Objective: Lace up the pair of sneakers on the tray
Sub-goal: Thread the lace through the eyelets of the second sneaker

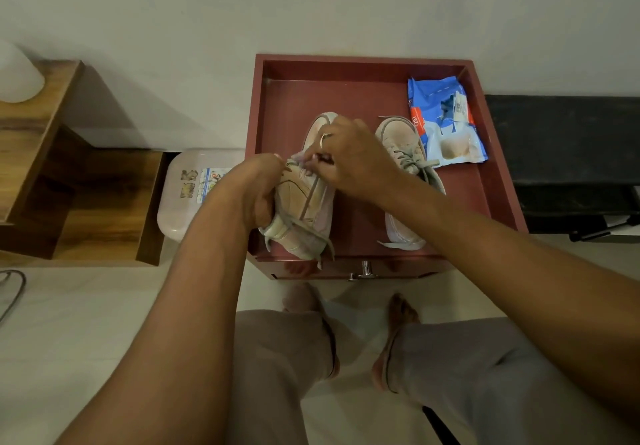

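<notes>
My left hand [256, 191] curls round the left sneaker [304, 209], tilted at the front-left of the red tray [360, 61]. My right hand [349, 160] pinches its lace [313, 191] at the eyelets. I see the other sneaker [401, 153] lying in the tray, touching a blue packet [446, 122].

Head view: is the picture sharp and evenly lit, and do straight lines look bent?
Head view: dim, even light; the red tray's sides splay from wide-angle distortion; the right hand pinching the lace is slightly soft; the wooden shelf throws a shadow on the wall.
</notes>
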Demonstrator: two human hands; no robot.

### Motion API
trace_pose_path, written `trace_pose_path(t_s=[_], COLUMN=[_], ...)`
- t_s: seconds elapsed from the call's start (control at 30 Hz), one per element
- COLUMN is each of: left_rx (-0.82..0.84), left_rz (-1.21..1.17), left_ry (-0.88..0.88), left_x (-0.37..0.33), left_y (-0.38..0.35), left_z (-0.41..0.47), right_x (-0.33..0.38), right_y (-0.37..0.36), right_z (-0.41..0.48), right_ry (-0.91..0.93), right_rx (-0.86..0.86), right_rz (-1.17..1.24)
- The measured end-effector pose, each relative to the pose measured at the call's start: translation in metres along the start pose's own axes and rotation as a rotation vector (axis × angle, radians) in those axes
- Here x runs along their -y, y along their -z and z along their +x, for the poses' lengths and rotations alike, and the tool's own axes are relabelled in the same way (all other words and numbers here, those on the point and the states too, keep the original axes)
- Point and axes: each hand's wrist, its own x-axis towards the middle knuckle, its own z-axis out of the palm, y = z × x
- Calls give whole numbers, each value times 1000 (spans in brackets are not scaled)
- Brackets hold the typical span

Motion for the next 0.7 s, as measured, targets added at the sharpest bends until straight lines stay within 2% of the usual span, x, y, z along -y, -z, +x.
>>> trace_pose_path(t_s=[0.1, 0.17, 0.27, 0.33, 0.47, 0.5, 0.6, 0.67, 0.7], left_rx=[42, 59, 60, 59, 54, 48, 73, 67, 67], left_rz=[-42, -70, -59, -48, -106, -119, -121, -118, -122], left_ry=[8, -5, 14, 10, 11, 9, 6, 3, -1], left_x=[-1, 0, -1, -2, -1, 0, 0, -1, -1], left_y=[3, 3, -1, 0, 4, 5, 2, -1, -1], left_z=[-1, -1, -4, -6, -5, -5, -5, -8, -8], right_x=[10, 8, -2, 3, 23, 24, 16, 10, 10], right_y=[-3, -1, 5, 3, -2, -1, 1, 3, 2], right_z=[-3, 0, 7, 6, -3, -5, -2, 0, 0], right_ry=[108, 123, 26, 5, 38, 55, 61, -2, -12], right_rx=[141, 124, 7, 17, 212, 229, 66, -14, 4], right_rz=[202, 78, -180, -123, 202, 167, -122, -142, -93])
